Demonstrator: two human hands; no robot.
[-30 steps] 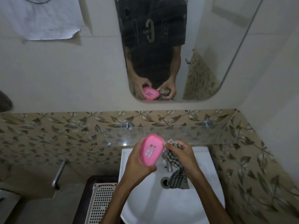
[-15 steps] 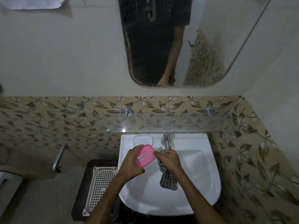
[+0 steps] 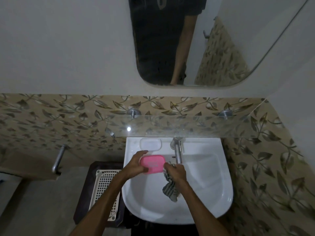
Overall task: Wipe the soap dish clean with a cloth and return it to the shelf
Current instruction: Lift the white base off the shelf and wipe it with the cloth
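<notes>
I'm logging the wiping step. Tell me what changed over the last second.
Both hands came down from in front of the glass shelf to low over the sink. The pink soap dish turned from tilted on edge to lying flatter. Unchanged: the left hand holds the dish, the right hand grips the checked cloth at its edge.

You hold the pink soap dish [image 3: 152,163] over the white basin, its slotted face turned up toward you, long axis roughly level. Its right edge meets the checked grey cloth [image 3: 170,188], which hangs bunched into the bowl. The glass shelf [image 3: 196,126] runs along the wall above the basin, apparently bare.
</notes>
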